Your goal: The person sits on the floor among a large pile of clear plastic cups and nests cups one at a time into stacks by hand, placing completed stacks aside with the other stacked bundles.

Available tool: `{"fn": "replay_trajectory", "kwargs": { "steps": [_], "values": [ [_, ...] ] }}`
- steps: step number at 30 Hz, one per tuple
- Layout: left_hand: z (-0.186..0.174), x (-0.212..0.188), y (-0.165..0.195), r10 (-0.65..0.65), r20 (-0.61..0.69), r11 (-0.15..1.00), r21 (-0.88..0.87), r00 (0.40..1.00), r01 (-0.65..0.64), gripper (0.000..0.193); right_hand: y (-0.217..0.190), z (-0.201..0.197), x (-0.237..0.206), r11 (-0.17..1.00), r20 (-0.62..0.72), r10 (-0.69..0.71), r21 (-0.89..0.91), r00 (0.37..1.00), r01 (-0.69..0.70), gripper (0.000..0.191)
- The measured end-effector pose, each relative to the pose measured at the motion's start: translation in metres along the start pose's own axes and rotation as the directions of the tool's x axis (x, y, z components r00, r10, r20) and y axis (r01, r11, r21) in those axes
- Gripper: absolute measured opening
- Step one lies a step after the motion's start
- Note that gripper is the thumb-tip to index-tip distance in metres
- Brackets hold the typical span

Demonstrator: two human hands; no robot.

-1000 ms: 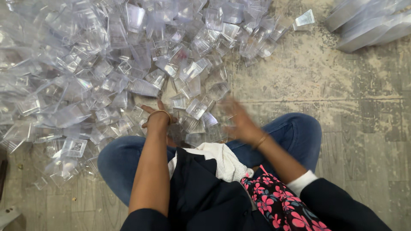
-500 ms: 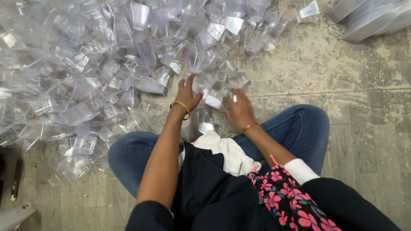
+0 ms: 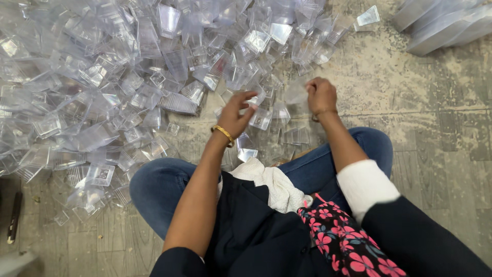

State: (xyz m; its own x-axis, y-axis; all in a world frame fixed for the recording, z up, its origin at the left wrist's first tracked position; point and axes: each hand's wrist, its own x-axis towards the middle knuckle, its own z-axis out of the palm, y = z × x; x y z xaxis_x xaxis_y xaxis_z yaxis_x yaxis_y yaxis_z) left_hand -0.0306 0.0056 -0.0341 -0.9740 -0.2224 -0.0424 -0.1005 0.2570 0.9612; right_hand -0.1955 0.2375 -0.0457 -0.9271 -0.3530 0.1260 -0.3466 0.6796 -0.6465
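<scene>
The right hand (image 3: 321, 95) pinches a small clear plastic cup (image 3: 297, 93) above the far heap of clear plastic cups (image 3: 128, 87); the left hand (image 3: 237, 114), fingers spread and empty, hovers beside it; sorting seems underway.

L hand (image 3: 237, 114) raised, fingers (image 3: 249, 95) loosely spread; R hand (image 3: 321, 95) raised, fingers curled shut.
</scene>
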Motion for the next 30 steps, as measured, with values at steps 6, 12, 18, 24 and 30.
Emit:
{"fn": "replay_trajectory", "kwargs": {
  "steps": [6,12,18,24,30],
  "values": [
    [0.022,0.000,0.000,0.037,0.206,0.999,-0.002,0.978,-0.038,0.042,-0.030,0.018,-0.060,0.977,0.269,-0.048,0.213,0.962,-0.011,0.009],
    [-0.007,-0.002,0.003,-0.249,-0.081,0.957,0.132,0.965,0.258,0.069,0.002,0.020,-0.055,0.956,0.055,-0.245,-0.152,0.968,0.251,0.016],
    [0.000,-0.002,0.010,-0.084,-0.065,0.987,0.131,0.994,0.092,0.071,0.023,-0.018,-0.043,0.969,0.155,0.202,0.112,0.967,-0.220,0.025],
    [0.003,-0.002,0.012,-0.360,-0.024,0.929,0.081,0.932,0.361,0.072,0.015,-0.020,-0.083,0.824,0.334,0.458,-0.507,0.824,-0.252,0.031],
    [0.002,-0.003,-0.009,-0.318,0.003,0.887,0.355,0.948,0.296,0.078,0.023,0.005,-0.076,0.916,0.481,0.325,0.055,0.814,-0.398,0.016]
  ]
}}
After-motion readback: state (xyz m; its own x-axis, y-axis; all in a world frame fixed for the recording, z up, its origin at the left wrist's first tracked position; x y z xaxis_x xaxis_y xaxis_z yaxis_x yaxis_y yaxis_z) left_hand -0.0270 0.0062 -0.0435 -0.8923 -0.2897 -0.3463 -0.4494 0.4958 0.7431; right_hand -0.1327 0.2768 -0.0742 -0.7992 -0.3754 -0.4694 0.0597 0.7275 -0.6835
